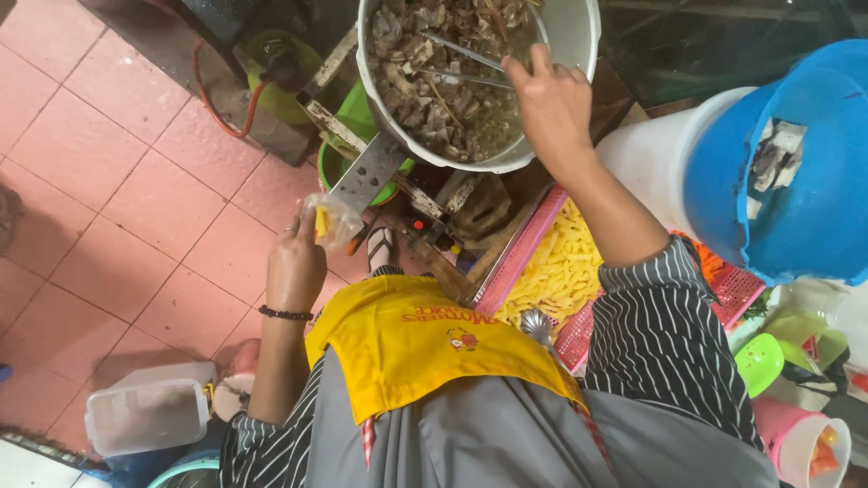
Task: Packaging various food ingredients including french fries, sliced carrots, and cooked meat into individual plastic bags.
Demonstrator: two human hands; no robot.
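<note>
While the right hand [553, 107] grips metal tongs [461, 61] in the pot of stewed meat [452, 81], the left hand [297, 262] pinches a small plastic bag [333, 221] beside it; filling seems underway, so the bag probably needs holding open.

From my feed, the large white metal pot [551, 54] is cut off at the top edge. My right hand [551, 104] hides the handles of the metal tongs [461, 59]. Can't tell what's inside the small clear plastic bag [336, 221]. Blue plastic bucket [796, 181] runs off the right edge.
</note>
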